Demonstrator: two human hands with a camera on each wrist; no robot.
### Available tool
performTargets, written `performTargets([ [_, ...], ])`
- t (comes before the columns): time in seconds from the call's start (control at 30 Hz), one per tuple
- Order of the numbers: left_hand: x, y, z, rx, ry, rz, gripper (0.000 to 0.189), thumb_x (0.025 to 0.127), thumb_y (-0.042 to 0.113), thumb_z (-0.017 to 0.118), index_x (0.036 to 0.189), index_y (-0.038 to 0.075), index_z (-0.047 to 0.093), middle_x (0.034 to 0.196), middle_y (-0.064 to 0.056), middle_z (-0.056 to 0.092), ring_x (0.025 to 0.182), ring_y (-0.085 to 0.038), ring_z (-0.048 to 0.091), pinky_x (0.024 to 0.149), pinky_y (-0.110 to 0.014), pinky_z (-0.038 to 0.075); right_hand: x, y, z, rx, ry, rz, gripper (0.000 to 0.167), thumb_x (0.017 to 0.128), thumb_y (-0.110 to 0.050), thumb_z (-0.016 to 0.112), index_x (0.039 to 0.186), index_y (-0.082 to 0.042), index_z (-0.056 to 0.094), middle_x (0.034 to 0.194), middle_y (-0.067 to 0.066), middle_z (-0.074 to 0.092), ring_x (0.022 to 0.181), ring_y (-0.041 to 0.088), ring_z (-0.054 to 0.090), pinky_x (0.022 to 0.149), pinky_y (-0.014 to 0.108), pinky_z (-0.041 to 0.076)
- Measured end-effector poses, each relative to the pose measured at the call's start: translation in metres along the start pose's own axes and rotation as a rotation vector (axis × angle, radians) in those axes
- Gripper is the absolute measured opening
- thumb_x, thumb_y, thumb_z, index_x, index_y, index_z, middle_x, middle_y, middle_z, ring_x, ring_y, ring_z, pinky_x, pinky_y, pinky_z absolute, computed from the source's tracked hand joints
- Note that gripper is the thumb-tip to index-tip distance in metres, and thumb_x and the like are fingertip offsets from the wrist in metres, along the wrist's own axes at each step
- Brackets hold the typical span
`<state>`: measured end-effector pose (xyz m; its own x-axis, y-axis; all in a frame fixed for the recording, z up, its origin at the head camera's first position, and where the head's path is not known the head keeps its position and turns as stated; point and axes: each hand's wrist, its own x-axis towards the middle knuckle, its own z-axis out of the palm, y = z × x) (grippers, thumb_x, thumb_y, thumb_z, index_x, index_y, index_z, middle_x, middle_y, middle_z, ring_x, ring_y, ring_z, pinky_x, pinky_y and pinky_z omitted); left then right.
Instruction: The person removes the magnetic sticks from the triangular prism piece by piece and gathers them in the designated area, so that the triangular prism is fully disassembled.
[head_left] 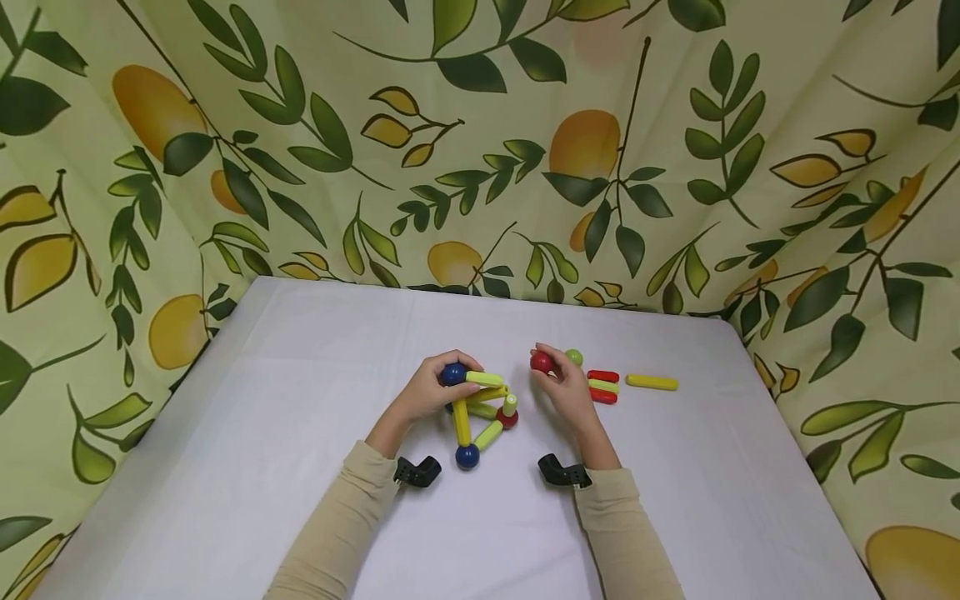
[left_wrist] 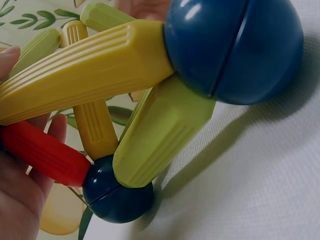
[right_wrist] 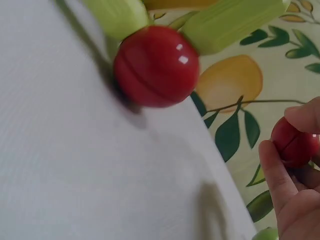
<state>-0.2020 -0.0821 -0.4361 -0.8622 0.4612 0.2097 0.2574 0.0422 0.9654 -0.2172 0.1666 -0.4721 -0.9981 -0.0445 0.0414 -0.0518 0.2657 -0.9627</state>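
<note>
My left hand (head_left: 426, 390) holds the top of a frame built from rods and balls, its fingers round the upper blue ball (head_left: 453, 374). A light green rod (head_left: 485, 379) sticks out to the right from that ball. Below, a yellow rod (head_left: 461, 423) runs down to another blue ball (head_left: 467, 456), and a green rod (head_left: 489, 436) links this to a red ball (head_left: 507, 417). The left wrist view also shows a red rod (left_wrist: 47, 155) beside the fingers. Right of the frame and apart from it, my right hand (head_left: 566, 390) pinches a loose red ball (right_wrist: 295, 144) between thumb and fingers.
Beyond the right hand lies a green ball (head_left: 573, 357). Red rods (head_left: 603, 376) with a green rod (head_left: 604, 387) between them lie to its right, then a single yellow rod (head_left: 652, 382). A leaf-patterned curtain (head_left: 480, 208) borders the white table (head_left: 300, 450).
</note>
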Motion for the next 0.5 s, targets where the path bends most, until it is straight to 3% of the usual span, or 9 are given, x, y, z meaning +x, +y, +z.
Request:
performTargets([
  [0.2, 0.0, -0.002, 0.0, -0.01, -0.029, 0.043, 0.022, 0.084, -0.005, 0.062, 0.105, -0.01, 0.058, 0.107, -0.027, 0.059, 0.091, -0.012, 0.056, 0.081, -0.018, 0.05, 0.006, 0.015, 0.002, 0.039, 0.045, 0.069, 0.044, 0.088, -0.005, 0.063, 0.129, -0.004, 0.048, 0.134, 0.013, 0.053, 0.127, 0.026, 0.048, 0.105, 0.037, 0.042],
  [0.33, 0.001, -0.003, -0.001, -0.013, -0.04, 0.074, 0.022, 0.084, -0.007, 0.06, 0.106, -0.011, 0.058, 0.107, -0.029, 0.058, 0.093, -0.013, 0.056, 0.082, -0.017, 0.05, 0.013, 0.022, 0.004, -0.018, 0.082, 0.087, 0.041, 0.088, -0.009, 0.065, 0.128, -0.01, 0.054, 0.135, 0.01, 0.051, 0.127, 0.025, 0.048, 0.105, 0.037, 0.042],
  [0.5, -0.001, -0.003, -0.002, -0.015, -0.029, 0.07, 0.023, 0.084, -0.008, 0.06, 0.106, -0.012, 0.058, 0.109, -0.029, 0.059, 0.095, -0.011, 0.057, 0.084, -0.017, 0.05, 0.022, 0.028, 0.006, -0.119, 0.101, 0.069, 0.042, 0.089, -0.01, 0.064, 0.13, -0.011, 0.053, 0.136, 0.011, 0.05, 0.127, 0.027, 0.047, 0.105, 0.04, 0.042],
])
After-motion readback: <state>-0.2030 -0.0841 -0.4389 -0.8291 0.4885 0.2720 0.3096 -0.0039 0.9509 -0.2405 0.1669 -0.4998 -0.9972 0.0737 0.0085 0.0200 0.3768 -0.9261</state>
